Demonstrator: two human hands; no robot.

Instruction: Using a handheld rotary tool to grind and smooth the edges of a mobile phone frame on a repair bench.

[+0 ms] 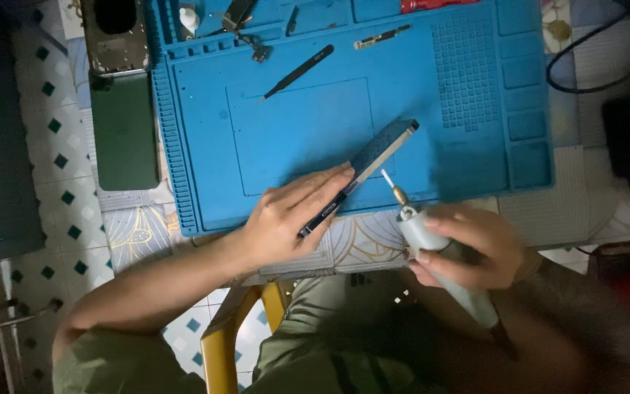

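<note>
- My left hand (286,219) is closed around the phone (362,175), which I'm holding up on its edge over the lower middle of the blue mat (293,124), one end tilted toward the upper right of the frame.
- It looks like a thin, rigid slab, light enough for one hand (probably slick along the flat faces), so I'd judge the narrow side rails are the safe place to pinch, fingers off the faces.
- My right hand (468,244) is wrapped tight on the grey electric screwdriver (432,248), lower right of centre, its brass collar and fine bit (388,179) just beside the phone's lower edge, not clearly touching.
- That tool looks stubby and stiff, a bit heavier toward the body; the bit is the delicate part and could skate on smooth metal.
- Black tweezers (300,71) lie loose on the mat above, well apart from both hands.
- A dark green phone back (124,131) sits off the mat's left edge on the counter (592,204), with an opened phone frame (114,36) above it at upper left.
</note>
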